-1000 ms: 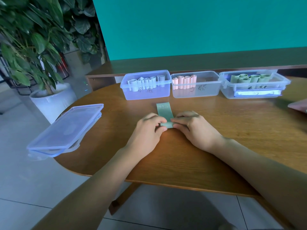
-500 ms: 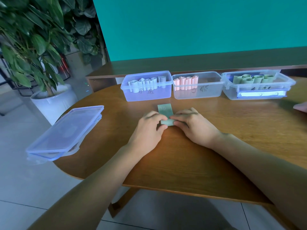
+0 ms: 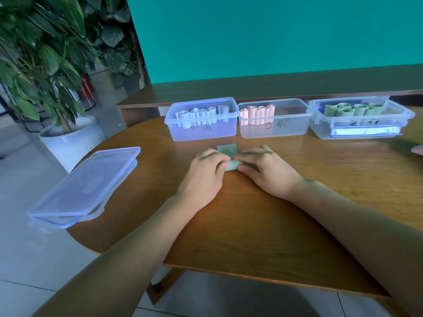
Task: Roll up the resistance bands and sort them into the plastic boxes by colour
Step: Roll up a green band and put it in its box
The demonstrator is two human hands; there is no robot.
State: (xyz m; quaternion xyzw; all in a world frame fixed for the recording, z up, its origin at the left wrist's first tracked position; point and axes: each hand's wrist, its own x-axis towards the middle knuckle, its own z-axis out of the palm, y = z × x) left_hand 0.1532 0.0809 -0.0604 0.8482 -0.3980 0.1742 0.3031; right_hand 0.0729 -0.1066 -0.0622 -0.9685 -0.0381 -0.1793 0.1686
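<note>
A green resistance band lies on the wooden table, its near end wound into a small roll. My left hand and my right hand pinch that roll from either side with curled fingers. Only a short flat strip of the band shows beyond my fingertips. Behind stand three clear plastic boxes: the left box with pale blue rolls, the middle box with pink rolls, the right box with green rolls.
Stacked clear lids overhang the table's left edge. A potted plant stands on the floor to the left. A pink object shows at the right edge. A wooden ledge runs behind the boxes.
The flat strip of green band has grown shorter as both hands rolled it away from me. The roll between my fingers is thicker.
</note>
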